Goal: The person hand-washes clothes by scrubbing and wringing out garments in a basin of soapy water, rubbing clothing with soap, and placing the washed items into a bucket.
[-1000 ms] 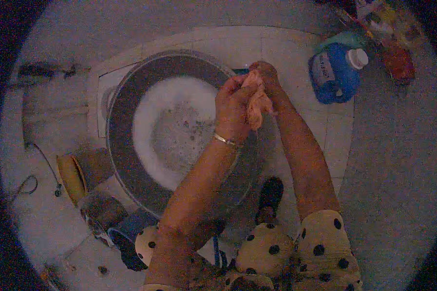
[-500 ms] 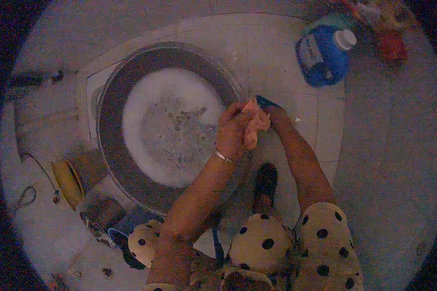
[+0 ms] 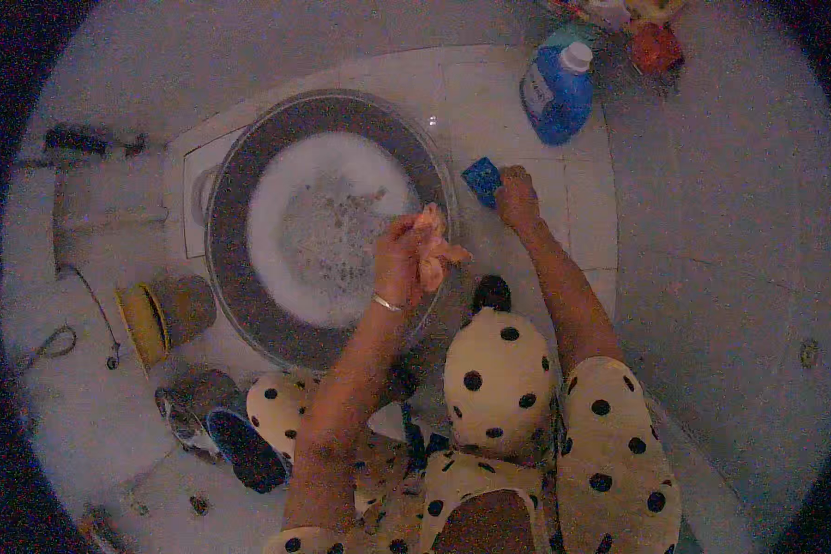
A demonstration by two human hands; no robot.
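Note:
A crumpled orange-pink cloth (image 3: 434,254) is bunched in the fingers of my left hand (image 3: 398,263), over the right rim of a big round grey tub (image 3: 233,217). White suds and cloudy water (image 3: 328,231) fill the tub. To the right of the rim, my right hand (image 3: 519,198) grips a small blue rectangular thing (image 3: 481,182); its kind is too blurred to make out. The blue thing is apart from the cloth and held above the light tiled floor.
A blue bottle with a white cap (image 3: 556,97) stands at the far right, with a red item (image 3: 657,48) beyond it. At the left are a yellow bucket (image 3: 171,314) and a metal container (image 3: 194,406). My spotted trouser knee (image 3: 499,374) is near the tub.
My hands have moved apart: the right, with the blue thing, has drawn away from the cloth. The left holds the cloth closer over the tub. The view has shifted slightly.

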